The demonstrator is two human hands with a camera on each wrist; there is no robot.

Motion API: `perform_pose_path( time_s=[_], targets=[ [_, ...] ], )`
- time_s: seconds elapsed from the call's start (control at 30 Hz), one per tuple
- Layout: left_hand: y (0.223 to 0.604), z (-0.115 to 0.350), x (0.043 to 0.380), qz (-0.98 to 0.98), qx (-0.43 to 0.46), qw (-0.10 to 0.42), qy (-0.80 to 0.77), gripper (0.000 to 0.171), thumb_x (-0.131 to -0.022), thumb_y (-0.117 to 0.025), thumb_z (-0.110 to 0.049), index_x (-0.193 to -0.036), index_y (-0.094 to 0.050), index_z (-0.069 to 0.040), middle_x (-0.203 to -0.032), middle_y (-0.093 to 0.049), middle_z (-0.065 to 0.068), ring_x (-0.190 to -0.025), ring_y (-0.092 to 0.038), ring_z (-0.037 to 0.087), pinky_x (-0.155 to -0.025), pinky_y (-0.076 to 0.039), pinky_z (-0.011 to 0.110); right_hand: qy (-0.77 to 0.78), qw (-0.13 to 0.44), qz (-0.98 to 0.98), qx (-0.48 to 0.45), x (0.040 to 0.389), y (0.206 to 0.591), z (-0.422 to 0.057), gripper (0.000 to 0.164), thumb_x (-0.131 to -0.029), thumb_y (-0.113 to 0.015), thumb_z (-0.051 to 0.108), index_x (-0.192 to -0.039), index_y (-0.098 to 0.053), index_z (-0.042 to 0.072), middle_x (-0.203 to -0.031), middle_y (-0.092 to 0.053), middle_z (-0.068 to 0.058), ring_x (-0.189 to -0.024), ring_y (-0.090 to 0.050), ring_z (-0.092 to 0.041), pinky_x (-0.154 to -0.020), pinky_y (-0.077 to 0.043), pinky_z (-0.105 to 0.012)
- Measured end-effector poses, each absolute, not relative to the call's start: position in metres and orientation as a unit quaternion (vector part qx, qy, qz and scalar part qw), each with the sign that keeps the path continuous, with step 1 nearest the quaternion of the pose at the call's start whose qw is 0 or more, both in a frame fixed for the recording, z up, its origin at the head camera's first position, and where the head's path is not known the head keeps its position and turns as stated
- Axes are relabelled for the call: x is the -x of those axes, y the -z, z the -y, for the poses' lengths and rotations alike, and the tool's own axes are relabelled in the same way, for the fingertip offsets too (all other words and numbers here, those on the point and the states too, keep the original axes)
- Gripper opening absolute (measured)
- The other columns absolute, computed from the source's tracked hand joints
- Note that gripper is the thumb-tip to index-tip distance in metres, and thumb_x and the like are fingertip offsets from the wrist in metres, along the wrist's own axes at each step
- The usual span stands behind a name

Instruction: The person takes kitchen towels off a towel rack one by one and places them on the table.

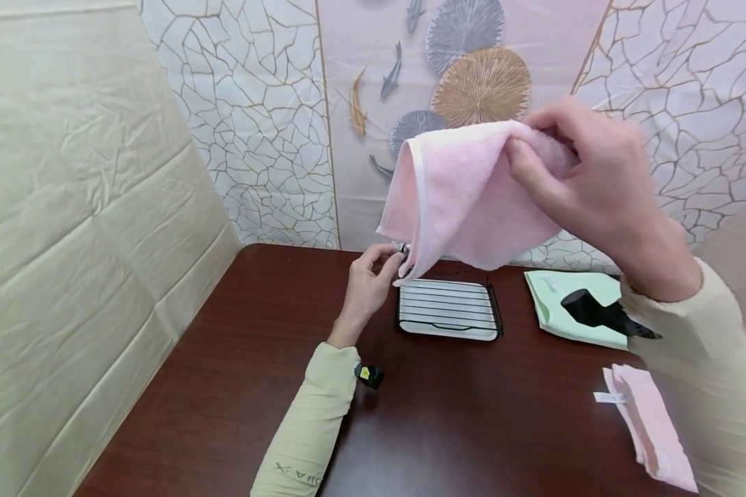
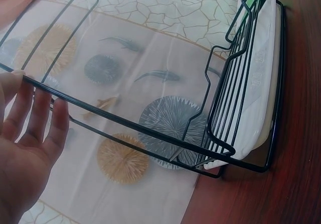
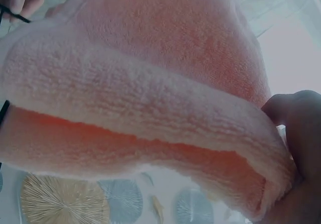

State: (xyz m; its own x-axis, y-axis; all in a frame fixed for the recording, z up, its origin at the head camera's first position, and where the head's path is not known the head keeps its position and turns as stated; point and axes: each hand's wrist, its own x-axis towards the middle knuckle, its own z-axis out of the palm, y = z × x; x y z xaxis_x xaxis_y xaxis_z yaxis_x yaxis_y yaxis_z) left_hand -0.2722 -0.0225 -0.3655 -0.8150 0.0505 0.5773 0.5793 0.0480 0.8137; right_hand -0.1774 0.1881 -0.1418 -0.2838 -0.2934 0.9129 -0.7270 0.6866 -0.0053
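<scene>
My right hand [image 1: 597,179] pinches a pink towel [image 1: 466,186] near one corner, high above the table. Its folded cloth drapes down and to the left, its white-edged end hanging beside my left hand [image 1: 369,279]. In the right wrist view the fluffy towel [image 3: 130,88] fills most of the picture. A black wire rack [image 2: 140,128] with a white tray [image 2: 256,93] in its base stands on the table. My left fingers [image 2: 56,126] and thumb grip the rack's upper bar. From the head, the towel hides most of the rack's upper part.
Right of the rack lies a folded light green cloth [image 1: 553,304]. A folded pink towel [image 1: 653,428] with a white tag is at the near right, partly covered by my right sleeve. A patterned curtain [image 1: 273,124] hangs behind the dark red table [image 1: 236,359].
</scene>
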Motion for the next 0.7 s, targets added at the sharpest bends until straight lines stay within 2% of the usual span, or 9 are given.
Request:
perform_pose_path(
  time_s=[0.1,0.23,0.3,0.47,0.57,0.7],
  targets=[
    [0.371,0.021,0.281,0.690,0.228,0.202,0.657,0.013,-0.095,-0.063,-0.006,-0.103,-0.068,0.003,-0.092,-0.066,0.021,-0.069,-0.059,0.010,-0.061,-0.050,0.018,-0.240,0.503,0.766,-0.319,0.170,0.139,-0.195,0.026,-0.085,-0.066,0.016,-0.091,-0.069,-0.008,-0.074,-0.068,-0.013,-0.066,-0.042,0.015,-0.061,-0.031,-0.006],
    [0.372,0.024,0.283,0.685,0.239,0.206,0.656,0.014,-0.096,-0.063,-0.010,-0.105,-0.069,0.000,-0.093,-0.067,0.017,-0.069,-0.061,0.010,-0.065,-0.055,0.023,-0.266,0.512,0.760,-0.299,0.162,0.135,-0.207,0.028,-0.085,-0.067,0.019,-0.092,-0.071,-0.008,-0.078,-0.068,0.008,-0.066,-0.047,0.012,-0.063,-0.034,-0.007],
    [0.373,0.025,0.283,0.685,0.244,0.207,0.654,0.015,-0.096,-0.063,-0.011,-0.106,-0.069,-0.002,-0.093,-0.067,0.015,-0.070,-0.062,0.012,-0.066,-0.056,0.025,-0.262,0.516,0.760,-0.297,0.159,0.136,-0.212,0.029,-0.084,-0.068,0.020,-0.092,-0.071,-0.008,-0.076,-0.068,0.007,-0.066,-0.047,0.012,-0.063,-0.034,-0.006],
    [0.377,0.023,0.283,0.684,0.250,0.204,0.654,0.017,-0.096,-0.064,-0.012,-0.108,-0.069,-0.002,-0.094,-0.067,0.014,-0.074,-0.061,0.014,-0.067,-0.054,0.022,-0.230,0.513,0.772,-0.297,0.151,0.153,-0.219,0.034,-0.084,-0.068,0.028,-0.091,-0.072,-0.006,-0.077,-0.068,-0.021,-0.072,-0.044,0.019,-0.067,-0.033,-0.003],
    [0.377,0.022,0.283,0.685,0.241,0.204,0.657,0.016,-0.095,-0.065,-0.012,-0.107,-0.070,-0.002,-0.093,-0.067,0.014,-0.075,-0.060,0.014,-0.067,-0.052,0.018,-0.206,0.501,0.782,-0.310,0.147,0.164,-0.218,0.043,-0.088,-0.063,0.037,-0.090,-0.071,-0.005,-0.077,-0.069,-0.018,-0.073,-0.045,0.019,-0.070,-0.033,-0.001],
    [0.377,0.022,0.282,0.688,0.231,0.204,0.657,0.017,-0.094,-0.065,-0.007,-0.108,-0.069,0.003,-0.095,-0.067,0.021,-0.076,-0.062,0.024,-0.068,-0.050,0.015,-0.156,0.492,0.790,-0.331,0.142,0.179,-0.216,0.055,-0.094,-0.054,0.050,-0.087,-0.070,-0.002,-0.071,-0.069,-0.013,-0.062,-0.050,0.001,-0.061,-0.037,-0.010]
  ],
)
